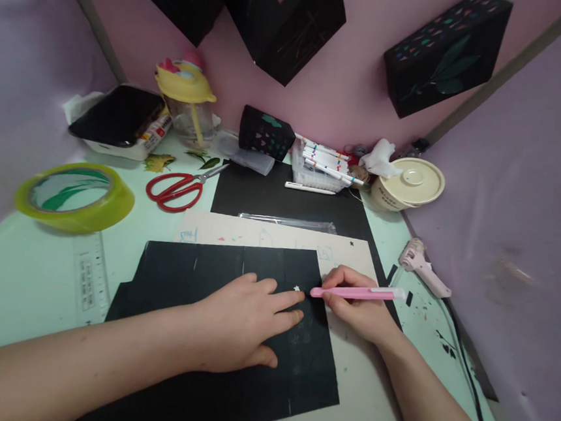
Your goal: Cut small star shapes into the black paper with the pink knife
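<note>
My left hand (241, 322) lies flat on a sheet of black card (265, 383), its fingers spread and pressing it down. Close by my left index fingertip is a small pale star shape (296, 289) on the card. At the card's right edge my right hand (356, 309) is closed around a slim pink pen-shaped tool (356, 292) with a whitish end. Its rounded pink end points left, toward the star; whether a fine tip sticks out there I cannot tell. Faint outlines are visible on the card below the star.
Under the card lies a whitish board (360, 394) with drawn marks. To the left are a roll of yellow tape (121, 203), red scissors (177, 191) and a clear ruler (90, 279). A glue gun (423, 269) with its cable lies right; markers (326, 162) and a lidded bowl (413, 179) stand behind.
</note>
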Motion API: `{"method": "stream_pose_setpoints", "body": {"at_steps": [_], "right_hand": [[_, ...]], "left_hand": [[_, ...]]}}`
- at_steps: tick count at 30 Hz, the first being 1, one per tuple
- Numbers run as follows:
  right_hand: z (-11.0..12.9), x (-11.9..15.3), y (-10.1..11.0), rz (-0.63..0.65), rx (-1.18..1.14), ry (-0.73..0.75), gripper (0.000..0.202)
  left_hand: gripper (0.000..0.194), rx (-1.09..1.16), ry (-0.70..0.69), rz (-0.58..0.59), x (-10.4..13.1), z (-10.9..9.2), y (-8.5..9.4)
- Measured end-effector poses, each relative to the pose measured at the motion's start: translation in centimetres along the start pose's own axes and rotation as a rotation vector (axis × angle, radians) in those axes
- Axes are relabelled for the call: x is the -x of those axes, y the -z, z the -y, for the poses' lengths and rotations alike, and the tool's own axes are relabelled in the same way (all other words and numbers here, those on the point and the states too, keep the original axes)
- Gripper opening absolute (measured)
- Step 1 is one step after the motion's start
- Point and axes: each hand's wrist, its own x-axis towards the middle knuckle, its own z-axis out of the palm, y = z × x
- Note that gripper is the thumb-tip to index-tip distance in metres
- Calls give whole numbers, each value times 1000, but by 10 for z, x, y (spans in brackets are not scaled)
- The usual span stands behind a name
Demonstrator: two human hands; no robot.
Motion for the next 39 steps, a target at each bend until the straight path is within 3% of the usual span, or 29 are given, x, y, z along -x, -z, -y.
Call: {"method": "stream_pose_setpoints", "body": {"at_steps": [22, 39], "right_hand": [[-1, -1, -1, -49, 10, -11, 10], [2, 2, -2, -17, 11, -20, 10]], "left_hand": [[60, -20, -2, -5, 0, 0, -1], [61, -19, -3, -2, 1, 0, 0]]}}
